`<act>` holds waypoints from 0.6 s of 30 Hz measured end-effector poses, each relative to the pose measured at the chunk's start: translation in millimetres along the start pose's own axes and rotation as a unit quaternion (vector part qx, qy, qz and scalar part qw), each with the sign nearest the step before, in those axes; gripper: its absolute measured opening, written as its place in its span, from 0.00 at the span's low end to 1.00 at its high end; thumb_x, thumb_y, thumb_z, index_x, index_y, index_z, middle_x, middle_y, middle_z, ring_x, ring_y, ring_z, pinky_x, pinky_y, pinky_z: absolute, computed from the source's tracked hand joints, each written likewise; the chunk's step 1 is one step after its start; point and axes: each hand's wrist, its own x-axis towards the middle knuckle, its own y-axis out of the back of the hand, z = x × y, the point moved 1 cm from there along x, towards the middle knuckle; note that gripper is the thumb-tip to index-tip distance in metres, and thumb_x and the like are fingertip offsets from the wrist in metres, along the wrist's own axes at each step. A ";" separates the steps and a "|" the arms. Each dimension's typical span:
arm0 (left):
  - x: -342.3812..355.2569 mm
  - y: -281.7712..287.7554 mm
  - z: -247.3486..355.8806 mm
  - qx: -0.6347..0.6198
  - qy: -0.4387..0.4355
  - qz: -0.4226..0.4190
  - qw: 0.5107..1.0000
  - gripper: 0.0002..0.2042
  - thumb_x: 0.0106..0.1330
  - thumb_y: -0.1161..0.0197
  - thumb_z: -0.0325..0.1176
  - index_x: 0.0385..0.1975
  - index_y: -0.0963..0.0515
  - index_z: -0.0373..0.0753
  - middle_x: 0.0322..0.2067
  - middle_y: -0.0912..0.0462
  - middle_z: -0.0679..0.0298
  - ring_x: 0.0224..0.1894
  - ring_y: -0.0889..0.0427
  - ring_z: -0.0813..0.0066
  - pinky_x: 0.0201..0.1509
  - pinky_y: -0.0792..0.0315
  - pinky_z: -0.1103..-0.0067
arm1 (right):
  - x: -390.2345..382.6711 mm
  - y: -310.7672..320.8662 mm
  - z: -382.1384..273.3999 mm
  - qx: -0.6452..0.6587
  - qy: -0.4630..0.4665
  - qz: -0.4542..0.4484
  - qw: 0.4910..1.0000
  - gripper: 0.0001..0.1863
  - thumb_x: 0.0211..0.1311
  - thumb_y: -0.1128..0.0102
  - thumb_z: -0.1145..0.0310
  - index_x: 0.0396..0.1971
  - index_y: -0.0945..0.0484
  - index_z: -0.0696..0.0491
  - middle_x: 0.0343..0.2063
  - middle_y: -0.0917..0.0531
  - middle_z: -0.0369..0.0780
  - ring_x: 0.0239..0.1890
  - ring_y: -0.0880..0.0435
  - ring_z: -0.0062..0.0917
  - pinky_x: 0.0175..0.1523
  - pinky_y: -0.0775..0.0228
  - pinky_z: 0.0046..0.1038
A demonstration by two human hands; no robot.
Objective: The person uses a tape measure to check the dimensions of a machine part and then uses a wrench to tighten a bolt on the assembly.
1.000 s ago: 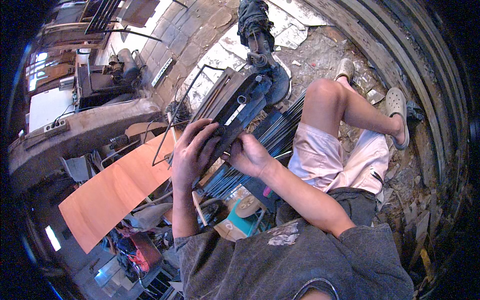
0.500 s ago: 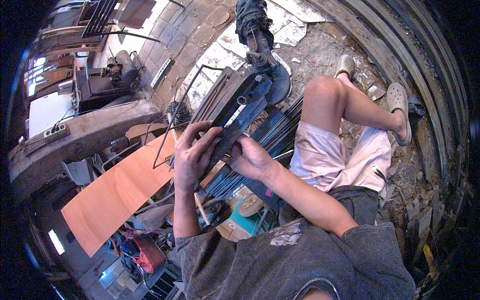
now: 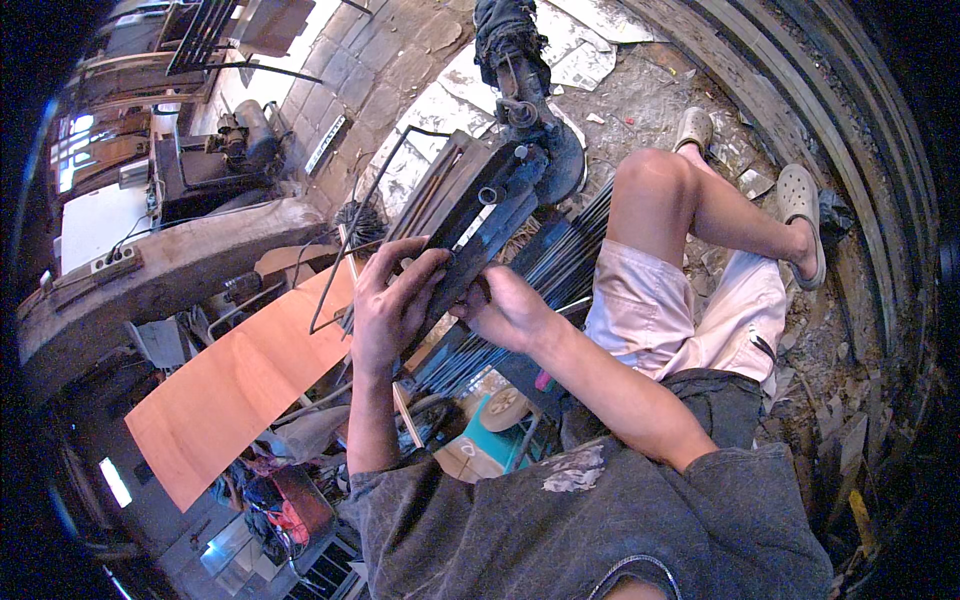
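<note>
A long dark metal bar assembly slants from my hands up to the right, with a lengthwise slot, a small round ring and a bolt at its far end. My left hand grips its near left side, fingers curled over the top edge. On the opposite side, my right hand is closed against the lower edge; its fingertips are partly hidden, and whether it holds something small there I cannot make out. A rounded dark plate and a black-wrapped metal post adjoin the far end.
An orange-brown sheet lies left of my left arm. A thin bent rod stands close to that hand. Several long dark rods lie beneath my right hand. A teal and cream object is below, and metal lengths run along the right.
Both hands stay at the metal bar assembly. The right hand's fingers have shifted slightly along the lower edge; the whole view has moved a little.
</note>
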 end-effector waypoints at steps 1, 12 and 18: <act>-0.6 0.1 -0.1 0.001 0.002 0.002 1.000 0.11 0.52 0.33 0.26 0.37 0.18 0.42 0.39 0.20 0.59 0.38 0.19 0.62 0.42 0.25 0.70 | -3.2 -0.2 0.4 0.013 -0.006 0.000 1.000 0.16 0.70 0.60 0.64 0.47 0.25 0.54 0.40 0.18 0.38 0.42 0.20 0.24 0.46 0.27 0.28; 1.8 1.4 3.9 -0.029 0.011 0.000 1.000 0.11 0.52 0.33 0.24 0.37 0.18 0.41 0.39 0.20 0.57 0.38 0.19 0.63 0.41 0.24 0.72 | 4.2 7.9 -0.9 0.067 -0.019 -0.087 0.994 0.14 0.68 0.55 0.65 0.48 0.25 0.54 0.43 0.18 0.38 0.44 0.20 0.25 0.52 0.29 0.30; 1.6 2.4 1.5 -0.040 0.012 -0.012 0.999 0.12 0.52 0.34 0.24 0.38 0.19 0.40 0.40 0.21 0.57 0.39 0.18 0.62 0.42 0.24 0.72 | 8.1 15.4 -1.1 0.050 -0.012 -0.100 0.994 0.14 0.68 0.55 0.66 0.48 0.25 0.54 0.43 0.18 0.39 0.45 0.20 0.25 0.53 0.29 0.30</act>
